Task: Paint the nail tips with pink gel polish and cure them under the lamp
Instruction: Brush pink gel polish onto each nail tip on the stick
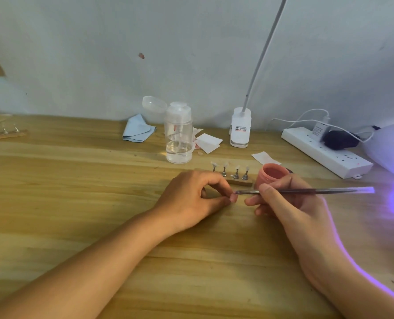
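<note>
- Pink gel sits in an open pot (272, 174) just behind the right hand (290, 203). The hand could bump the pot and spill it.
- The right hand pinches a thin brush (306, 191). The brush end is right at the left hand (198, 196), so gel could get on skin.
- The left hand pinches something tiny, maybe one nail tip (233, 194). It is too small to be sure. It could slip and drop on the table (76, 180).
- More nail tips (235, 169) stand on a small stand (239, 181) just behind the hands. A knock could tip them over.
- The lamp (389, 148) glows purple at the far right. Its light might harden the gel in the open pot.
</note>
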Motion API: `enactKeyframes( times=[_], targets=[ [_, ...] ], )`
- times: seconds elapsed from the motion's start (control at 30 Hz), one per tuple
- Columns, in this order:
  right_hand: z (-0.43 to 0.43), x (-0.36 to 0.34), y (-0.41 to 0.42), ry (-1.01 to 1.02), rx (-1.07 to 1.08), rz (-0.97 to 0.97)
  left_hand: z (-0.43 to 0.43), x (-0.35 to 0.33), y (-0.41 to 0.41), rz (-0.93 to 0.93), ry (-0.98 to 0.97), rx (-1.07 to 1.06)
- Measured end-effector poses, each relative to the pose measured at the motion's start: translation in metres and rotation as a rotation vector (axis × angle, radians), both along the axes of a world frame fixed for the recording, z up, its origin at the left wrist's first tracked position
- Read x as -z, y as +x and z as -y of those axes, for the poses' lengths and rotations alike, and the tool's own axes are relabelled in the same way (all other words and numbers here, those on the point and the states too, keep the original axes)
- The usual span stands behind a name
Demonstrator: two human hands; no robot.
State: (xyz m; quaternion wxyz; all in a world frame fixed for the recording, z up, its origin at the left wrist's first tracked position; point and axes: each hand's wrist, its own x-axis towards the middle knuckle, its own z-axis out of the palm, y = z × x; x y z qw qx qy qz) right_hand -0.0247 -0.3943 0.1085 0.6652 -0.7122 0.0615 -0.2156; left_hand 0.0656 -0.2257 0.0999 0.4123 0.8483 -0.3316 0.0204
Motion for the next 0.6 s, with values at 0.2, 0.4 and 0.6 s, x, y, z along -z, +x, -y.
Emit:
enactKeyframes(
  times=[0.2,0.4,0.6],
  targets=[
    [0.0003,0.0009,0.0003,-0.030,-0.026,0.006,0.0001,0.0007,0.0009,0.015,0.018,-0.013],
    [0.0002,0.0012,0.0002,-0.038,-0.028,0.026,0.0003,0.0014,0.0014,0.022,0.018,-0.016],
    [0.0009,0.0007,0.0000,-0.022,-0.031,0.028,0.0003,0.0014,0.0014,0.022,0.013,-0.014]
  ],
)
